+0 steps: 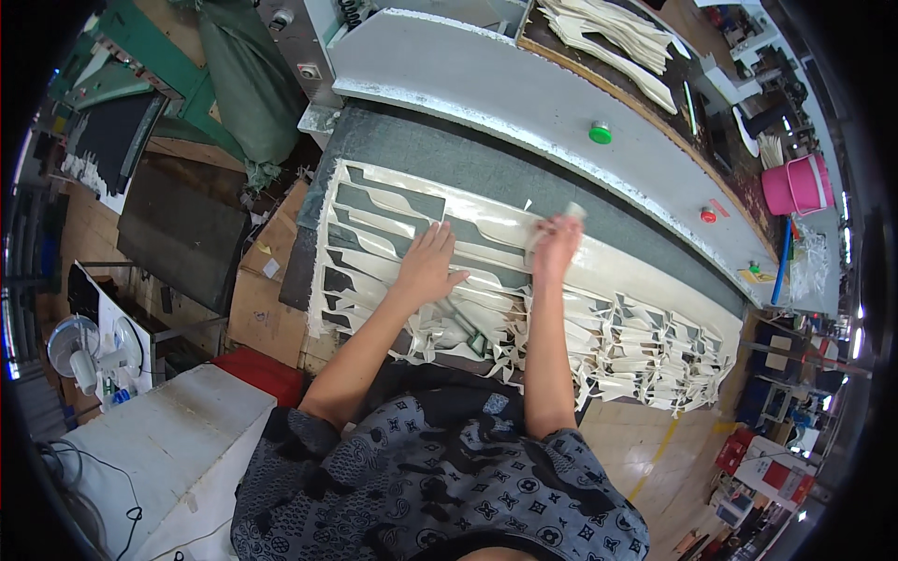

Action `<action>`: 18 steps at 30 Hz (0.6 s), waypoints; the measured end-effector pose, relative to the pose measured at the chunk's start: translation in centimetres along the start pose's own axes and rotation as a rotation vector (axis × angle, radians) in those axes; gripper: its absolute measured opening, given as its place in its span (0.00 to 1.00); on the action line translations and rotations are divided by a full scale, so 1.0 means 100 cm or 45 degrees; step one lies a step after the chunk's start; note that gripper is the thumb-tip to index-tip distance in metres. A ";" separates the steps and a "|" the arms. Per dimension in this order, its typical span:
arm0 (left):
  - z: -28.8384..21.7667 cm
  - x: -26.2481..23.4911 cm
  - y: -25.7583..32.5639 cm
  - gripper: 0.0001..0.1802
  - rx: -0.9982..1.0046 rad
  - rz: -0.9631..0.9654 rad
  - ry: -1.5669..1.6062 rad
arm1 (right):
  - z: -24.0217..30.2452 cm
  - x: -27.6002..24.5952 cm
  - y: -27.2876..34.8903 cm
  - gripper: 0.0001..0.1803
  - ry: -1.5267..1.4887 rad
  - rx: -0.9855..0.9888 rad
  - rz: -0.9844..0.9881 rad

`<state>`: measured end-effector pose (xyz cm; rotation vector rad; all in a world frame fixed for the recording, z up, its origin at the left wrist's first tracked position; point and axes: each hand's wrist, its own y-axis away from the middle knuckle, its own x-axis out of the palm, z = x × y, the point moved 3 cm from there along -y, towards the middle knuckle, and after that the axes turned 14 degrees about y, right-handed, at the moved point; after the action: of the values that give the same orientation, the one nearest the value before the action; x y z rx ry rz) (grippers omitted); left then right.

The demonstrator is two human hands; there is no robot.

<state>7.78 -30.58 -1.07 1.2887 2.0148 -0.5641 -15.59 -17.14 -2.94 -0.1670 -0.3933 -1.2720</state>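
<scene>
A glossy cream sheet (636,271) is lying across the dark grey bed (402,140), its left part showing long, curving cut-outs, its near right part breaking into ragged strips. The left hand (430,265) is resting on it, palm down, fingers slightly spread and closing on nothing. The right hand (557,245) is curling above the sheet's middle, something pale showing at its fingertips — blurring hides whether it is gripping that. A slim metal frame (463,323) is lying near the left hand. Beyond the far edge, a strip of bed is showing before the grey beam (524,112); the near edge is facing the patterned shirt (449,467). A pink bucket (797,184) is standing far right.
</scene>
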 end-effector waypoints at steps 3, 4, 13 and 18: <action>0.009 0.000 0.013 0.45 0.038 -0.150 0.042 | 0.059 -0.047 -0.003 0.10 -0.030 -0.134 -0.186; 0.007 -0.002 0.019 0.45 0.025 -0.247 0.037 | 0.082 -0.055 0.004 0.11 0.024 -0.141 -0.234; -0.045 -0.011 0.068 0.55 -0.558 -0.547 0.191 | 0.143 -0.111 0.086 0.32 0.072 -0.188 -0.020; -0.037 -0.012 0.070 0.52 -0.560 -0.613 0.504 | 0.089 -0.079 0.115 0.24 1.143 -0.128 0.074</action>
<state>13.32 -25.93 2.32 0.6841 2.6149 -0.0511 -8.26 -3.68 3.40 0.3070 0.4438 -1.1819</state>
